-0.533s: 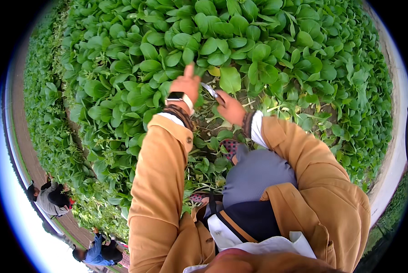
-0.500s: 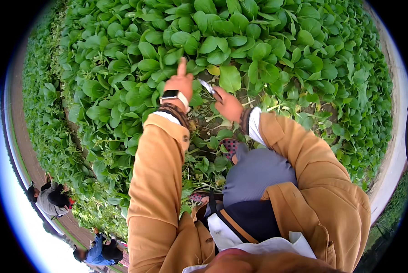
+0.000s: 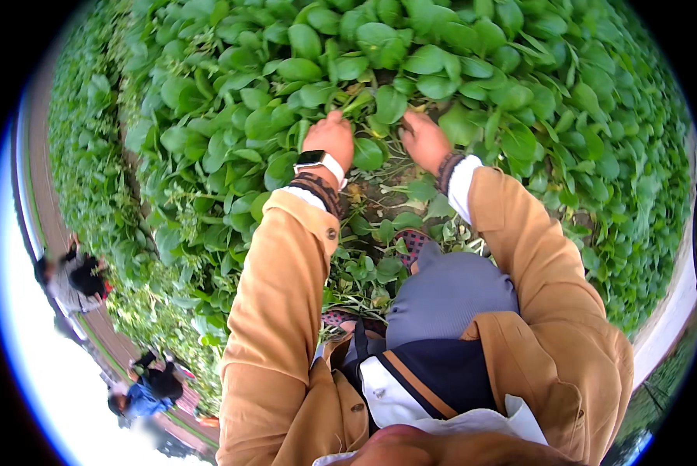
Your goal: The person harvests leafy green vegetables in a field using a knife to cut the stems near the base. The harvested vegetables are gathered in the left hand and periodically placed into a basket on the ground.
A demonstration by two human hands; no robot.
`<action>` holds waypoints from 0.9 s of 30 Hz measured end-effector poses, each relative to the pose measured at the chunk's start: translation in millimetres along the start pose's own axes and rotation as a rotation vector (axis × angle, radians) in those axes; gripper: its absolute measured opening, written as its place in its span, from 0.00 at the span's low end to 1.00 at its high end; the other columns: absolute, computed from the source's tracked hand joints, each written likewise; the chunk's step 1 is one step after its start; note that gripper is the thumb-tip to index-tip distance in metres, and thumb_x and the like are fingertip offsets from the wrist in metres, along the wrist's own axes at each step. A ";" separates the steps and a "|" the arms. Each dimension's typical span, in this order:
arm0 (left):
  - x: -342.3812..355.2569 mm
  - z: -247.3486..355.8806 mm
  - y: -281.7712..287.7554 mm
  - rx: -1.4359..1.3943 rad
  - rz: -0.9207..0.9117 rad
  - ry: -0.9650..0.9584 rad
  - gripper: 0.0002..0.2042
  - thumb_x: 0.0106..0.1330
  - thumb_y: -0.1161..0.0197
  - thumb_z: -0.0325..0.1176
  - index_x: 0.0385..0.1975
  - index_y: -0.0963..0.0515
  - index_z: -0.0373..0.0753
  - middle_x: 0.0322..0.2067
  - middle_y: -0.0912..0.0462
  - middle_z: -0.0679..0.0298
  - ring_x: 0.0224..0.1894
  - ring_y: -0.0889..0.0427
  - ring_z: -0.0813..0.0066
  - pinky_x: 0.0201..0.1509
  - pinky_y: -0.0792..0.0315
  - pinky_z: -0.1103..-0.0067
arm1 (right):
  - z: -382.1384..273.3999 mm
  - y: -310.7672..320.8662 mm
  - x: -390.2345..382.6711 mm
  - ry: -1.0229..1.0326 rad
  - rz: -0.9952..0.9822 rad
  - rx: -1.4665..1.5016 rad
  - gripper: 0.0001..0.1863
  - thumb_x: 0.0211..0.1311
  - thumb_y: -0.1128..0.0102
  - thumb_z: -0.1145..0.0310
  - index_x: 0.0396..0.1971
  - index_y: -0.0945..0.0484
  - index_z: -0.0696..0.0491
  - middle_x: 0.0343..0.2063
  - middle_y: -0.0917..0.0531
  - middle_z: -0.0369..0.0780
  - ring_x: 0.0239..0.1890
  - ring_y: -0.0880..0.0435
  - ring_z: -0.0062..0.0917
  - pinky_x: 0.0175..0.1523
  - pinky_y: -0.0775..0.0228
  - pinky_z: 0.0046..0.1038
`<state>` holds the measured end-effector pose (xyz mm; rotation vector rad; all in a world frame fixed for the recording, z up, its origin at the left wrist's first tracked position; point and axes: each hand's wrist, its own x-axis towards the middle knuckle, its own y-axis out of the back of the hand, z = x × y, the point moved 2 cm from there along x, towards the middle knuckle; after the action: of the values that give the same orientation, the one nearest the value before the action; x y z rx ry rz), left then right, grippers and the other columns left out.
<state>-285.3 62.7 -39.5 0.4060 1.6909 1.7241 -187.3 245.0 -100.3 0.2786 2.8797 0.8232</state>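
Both my hands reach into a bed of leafy green plants (image 3: 430, 62). My left hand (image 3: 329, 141), with a watch at the wrist, has its fingers closed at the pale stems of a plant (image 3: 356, 102). Just right of it, my right hand (image 3: 426, 140) is closed, its fingertips among the leaves; what it holds is hidden, and no blade shows. Between and below the hands lies soil strewn with cut leaves and stalks (image 3: 383, 190). My raised knee (image 3: 449, 295) and a patterned shoe (image 3: 412, 245) are beneath my arms.
At the lower left, a person in grey (image 3: 73, 291) and another in blue (image 3: 142, 396) bend at the bed's edge beside a brown soil strip (image 3: 100, 334). A narrow furrow runs through the plants at left. A pale paved path (image 3: 659, 334) borders the right side.
Both hands moved forward and right into the plants, the left one lowering its extended finger to the stems. The blade in my right hand is now out of sight. The view has shifted slightly.
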 end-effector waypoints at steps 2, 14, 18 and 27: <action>-3.1 1.3 -7.5 -0.006 0.002 0.018 0.09 0.63 0.51 0.28 0.31 0.22 0.35 0.43 0.23 0.55 0.40 0.21 0.57 0.47 0.27 0.64 | 8.0 -1.4 2.7 0.053 -0.015 -0.080 0.21 0.56 0.46 0.75 0.53 0.27 0.51 0.43 0.22 0.50 0.46 0.24 0.45 0.51 0.30 0.37; -21.1 10.9 -9.6 -0.047 0.027 0.049 0.09 0.64 0.50 0.29 0.34 0.23 0.36 0.40 0.22 0.57 0.41 0.22 0.57 0.48 0.27 0.65 | 37.8 -20.0 35.5 -0.076 -0.294 -0.440 0.17 0.51 0.51 0.77 0.42 0.21 0.56 0.35 0.18 0.53 0.40 0.19 0.48 0.45 0.28 0.44; -54.9 31.3 10.6 -0.199 0.156 0.046 0.06 0.60 0.45 0.30 0.31 0.22 0.36 0.41 0.22 0.55 0.37 0.21 0.54 0.44 0.26 0.65 | 27.9 4.4 -12.3 -0.179 -0.301 -0.114 0.30 0.58 0.52 0.75 0.64 0.36 0.47 0.43 0.18 0.49 0.42 0.18 0.40 0.47 0.28 0.35; -161.1 91.8 68.2 -0.628 0.038 -0.028 0.17 0.58 0.36 0.29 0.47 0.23 0.34 0.56 0.27 0.50 0.50 0.22 0.53 0.56 0.29 0.66 | -72.2 46.5 -64.3 -0.654 -0.276 1.247 0.23 0.63 0.38 0.61 0.53 0.34 0.51 0.34 0.22 0.33 0.22 0.32 0.10 0.21 0.42 0.15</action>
<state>-126.6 32.0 74.1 0.1661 1.0408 2.1433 -131.1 233.3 -9.7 0.1809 2.2821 -0.9891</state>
